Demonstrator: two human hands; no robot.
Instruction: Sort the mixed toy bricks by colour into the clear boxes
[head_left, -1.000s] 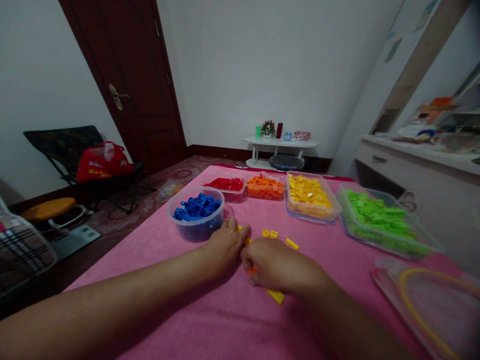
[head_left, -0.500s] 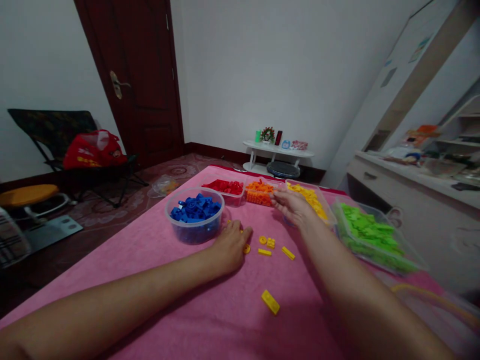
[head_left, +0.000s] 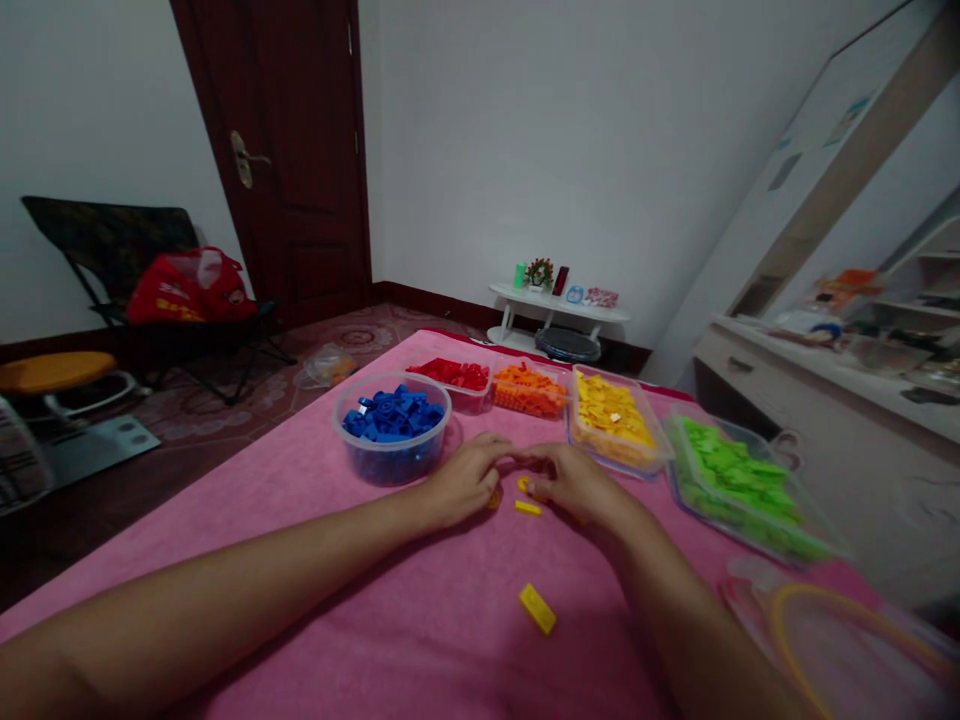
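Note:
My left hand [head_left: 466, 478] and my right hand [head_left: 571, 482] meet fingertip to fingertip over the pink tablecloth [head_left: 315, 560], among small loose yellow bricks. Both have their fingers curled in a pinch; what they hold is too small to make out. A small yellow brick [head_left: 528, 507] lies just below the fingers. A longer yellow brick [head_left: 538, 608] lies nearer to me. The round tub of blue bricks [head_left: 392, 426] stands just left of my left hand.
Behind the hands stand tubs of red [head_left: 454, 379], orange [head_left: 529, 391], yellow [head_left: 615, 419] and green bricks [head_left: 739, 484]. A clear lid with a yellow rim [head_left: 840, 640] lies at the near right. A folding chair, door and low white side table are beyond the table.
My right hand went from near my left hand out to the orange and yellow tubs, then came back to meet my left hand. The left hand stayed nearly in place.

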